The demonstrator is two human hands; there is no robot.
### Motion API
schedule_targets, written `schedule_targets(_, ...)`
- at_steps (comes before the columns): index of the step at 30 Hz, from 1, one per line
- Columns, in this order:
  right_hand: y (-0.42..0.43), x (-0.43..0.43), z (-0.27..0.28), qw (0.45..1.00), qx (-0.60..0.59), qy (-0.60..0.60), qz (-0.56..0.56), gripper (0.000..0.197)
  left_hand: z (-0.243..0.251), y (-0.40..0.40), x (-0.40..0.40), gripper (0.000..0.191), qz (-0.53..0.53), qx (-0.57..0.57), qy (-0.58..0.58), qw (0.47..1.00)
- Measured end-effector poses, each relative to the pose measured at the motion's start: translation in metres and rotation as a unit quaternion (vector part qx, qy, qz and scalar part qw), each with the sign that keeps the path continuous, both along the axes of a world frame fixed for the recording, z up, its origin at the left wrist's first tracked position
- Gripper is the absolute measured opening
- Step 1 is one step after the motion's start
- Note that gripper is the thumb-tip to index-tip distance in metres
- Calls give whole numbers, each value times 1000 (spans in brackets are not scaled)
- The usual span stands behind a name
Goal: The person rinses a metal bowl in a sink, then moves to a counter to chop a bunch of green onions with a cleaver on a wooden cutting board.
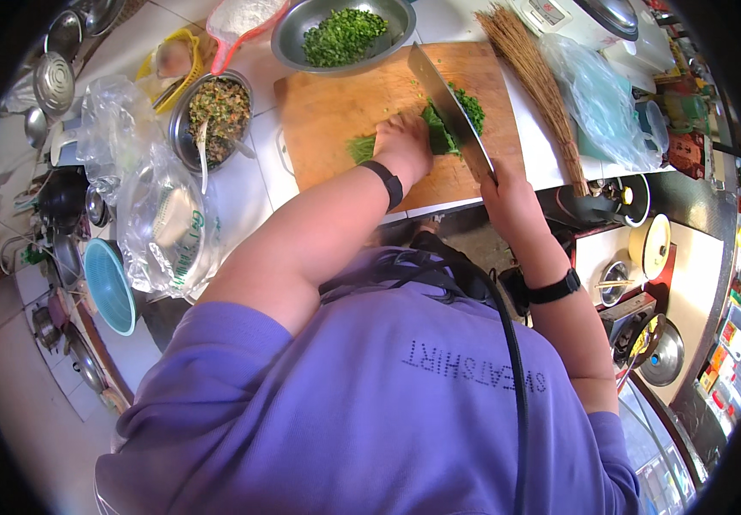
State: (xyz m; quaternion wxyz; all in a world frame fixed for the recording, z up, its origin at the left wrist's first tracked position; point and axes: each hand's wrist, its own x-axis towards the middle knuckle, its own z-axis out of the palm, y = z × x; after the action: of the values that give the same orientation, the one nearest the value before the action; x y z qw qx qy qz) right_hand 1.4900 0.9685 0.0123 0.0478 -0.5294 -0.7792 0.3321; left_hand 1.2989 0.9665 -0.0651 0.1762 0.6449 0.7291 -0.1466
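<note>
On the wooden cutting board, my left hand presses down on a bunch of green leafy vegetable, whose thin ends stick out to the left of it. My right hand grips a cleaver by its handle, which is hidden in the fist. The blade stands beside the leaves, slanting up and left across the board. Finely chopped greens lie just right of the blade. Behind the board, a steel bowl holds more chopped greens.
Left of the board are a metal bowl of chopped filling with a spoon, a red-rimmed scoop of white powder, a yellow basket and plastic bags. A straw whisk broom and a bagged container stand to the right.
</note>
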Motion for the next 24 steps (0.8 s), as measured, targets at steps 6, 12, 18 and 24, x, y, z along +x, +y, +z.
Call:
schedule_targets(6, -18, 11, 11, 998, -30, -45, 12, 24, 0, 4, 2, 62, 4, -27, 11, 1000)
schedule_targets(12, -11, 7, 9, 993, -76, -76, 49, 24, -4, -6, 3, 46, -13, -7, 6, 1000)
schedule_targets(18, 21, -18, -21, 984, -89, -125, 90, 24, -3, -7, 2, 46, -28, 13, 4, 1000)
schedule_targets(24, 31, -38, -39, 983, -91, -135, 80, 29, 0, -14, -2, 47, -47, 13, 3, 999)
